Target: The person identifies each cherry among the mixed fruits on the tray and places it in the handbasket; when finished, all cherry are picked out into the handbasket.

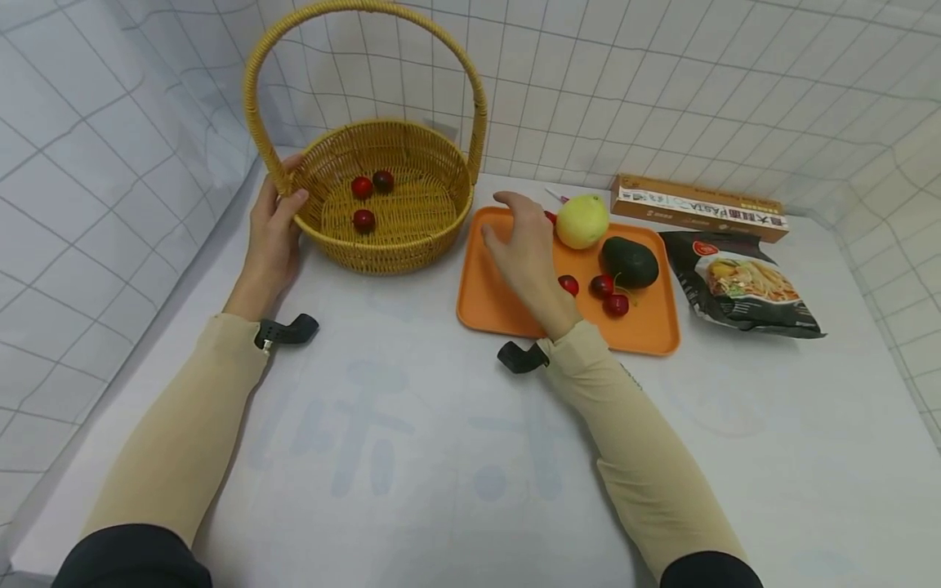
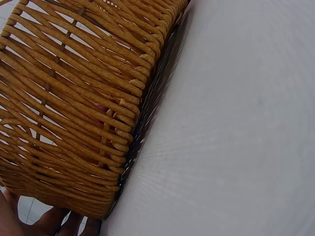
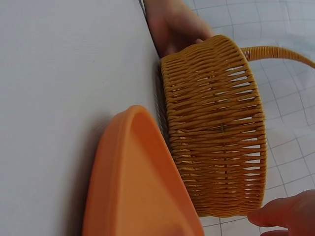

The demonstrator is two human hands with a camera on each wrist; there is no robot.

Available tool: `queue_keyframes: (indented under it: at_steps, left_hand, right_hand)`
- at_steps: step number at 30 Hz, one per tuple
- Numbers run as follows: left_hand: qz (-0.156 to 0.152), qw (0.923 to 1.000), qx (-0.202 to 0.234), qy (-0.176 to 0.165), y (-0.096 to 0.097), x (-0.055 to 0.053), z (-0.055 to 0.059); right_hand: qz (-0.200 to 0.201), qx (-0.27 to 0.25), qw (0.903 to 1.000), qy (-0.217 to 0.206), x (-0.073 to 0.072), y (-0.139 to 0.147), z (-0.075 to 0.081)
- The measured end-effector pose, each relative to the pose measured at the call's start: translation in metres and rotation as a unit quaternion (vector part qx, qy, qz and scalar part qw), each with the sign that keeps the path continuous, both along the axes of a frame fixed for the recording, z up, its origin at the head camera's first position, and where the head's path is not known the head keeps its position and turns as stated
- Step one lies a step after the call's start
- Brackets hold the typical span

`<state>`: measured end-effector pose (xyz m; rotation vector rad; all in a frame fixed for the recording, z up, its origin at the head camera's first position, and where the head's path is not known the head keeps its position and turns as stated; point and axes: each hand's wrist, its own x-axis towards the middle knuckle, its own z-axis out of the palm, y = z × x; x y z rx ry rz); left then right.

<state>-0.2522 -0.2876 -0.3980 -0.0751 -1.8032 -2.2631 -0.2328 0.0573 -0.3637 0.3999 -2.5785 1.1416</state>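
Note:
My left hand grips the yellow wicker basket at its left side, the thumb over the rim beside the handle's foot. Inside the basket lie three dark red cherries. In the left wrist view the fingers show behind the woven wall. My right hand is over the left part of the orange tray, fingers loosely bent and holding nothing. On the tray are several more cherries, a dark green avocado and a yellow-green round fruit. The hand partly hides the tray.
Behind the tray lies a brown pasta box. A black food packet lies to the tray's right. White gridded sheeting rises at the back and both sides of the white table. The basket's tall handle arches over it.

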Motion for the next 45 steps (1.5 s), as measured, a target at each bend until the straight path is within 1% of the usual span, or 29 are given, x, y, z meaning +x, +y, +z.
queue_keyframes:
  at_steps: [3,6,13,21,26,31,37,42,45]
  left_hand:
    - [0.001,1.0000,0.003,-0.002,0.000,0.001,0.000]
    - [0.001,1.0000,0.005,-0.001,0.000,0.001,0.000]
    - [-0.002,1.0000,0.008,0.002,0.001,0.000,0.000]
    - [-0.001,0.9999,0.010,0.005,0.000,0.000,0.000]
    - [-0.004,1.0000,0.006,0.004,0.000,-0.001,0.000]
    - [-0.005,1.0000,0.007,0.004,0.000,-0.001,-0.001]
    - [-0.004,1.0000,0.004,0.003,-0.001,-0.001,-0.001]
    - [-0.005,1.0000,0.004,0.003,-0.001,-0.001,-0.001]
    - [-0.004,1.0000,0.004,0.004,-0.001,-0.001,-0.001]
  right_hand:
    - [0.002,0.008,0.9999,-0.015,-0.001,0.002,-0.002]
    - [0.002,0.012,0.9997,-0.021,-0.002,0.004,-0.004]
    - [-0.011,0.026,0.9988,-0.040,-0.007,0.013,-0.009]
    - [-0.002,0.047,0.9947,-0.091,-0.009,0.017,-0.014]
    - [-0.005,0.057,0.9939,-0.095,-0.010,0.016,-0.016]
    - [-0.017,0.066,0.9917,-0.109,-0.008,0.015,-0.016]
    - [-0.026,0.092,0.9877,-0.124,-0.008,0.014,-0.016]
    - [-0.032,0.102,0.9864,-0.125,-0.009,0.016,-0.018]
    - [-0.034,0.102,0.9873,-0.116,-0.010,0.017,-0.019]
